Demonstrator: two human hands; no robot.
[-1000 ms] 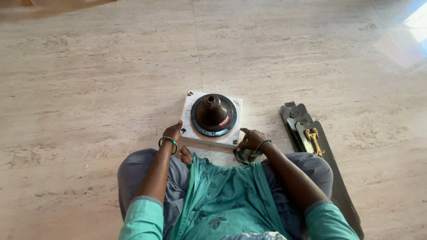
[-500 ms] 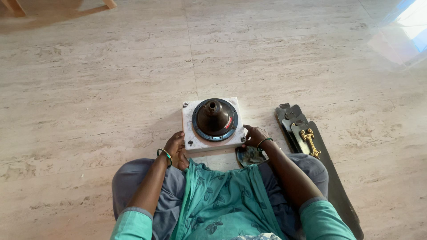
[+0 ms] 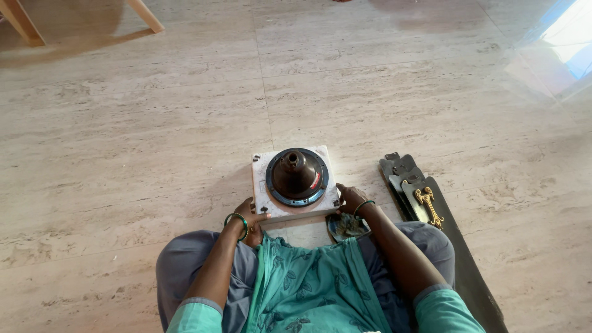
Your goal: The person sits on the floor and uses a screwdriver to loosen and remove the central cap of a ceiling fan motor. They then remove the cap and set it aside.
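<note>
A dark round motor housing (image 3: pixel 296 176) with a cone-shaped top sits in a white square foam block (image 3: pixel 262 200) on the floor in front of my crossed legs. My left hand (image 3: pixel 251 217) grips the block's near left corner. My right hand (image 3: pixel 349 198) holds its near right corner. Both wrists wear green bangles. A small dark round object (image 3: pixel 346 226) lies just under my right hand, by my knee.
Dark fan blades (image 3: pixel 431 222) with a gold ornament lie stacked on the floor to my right. Wooden furniture legs (image 3: pixel 24 24) stand at the far left. Pale stone tiles cover the floor, with bright light at the far right.
The view has tilted so the block sits lower and nearer. Both hands have closed in on the block's near corners, and my right hand left the small dark object.
</note>
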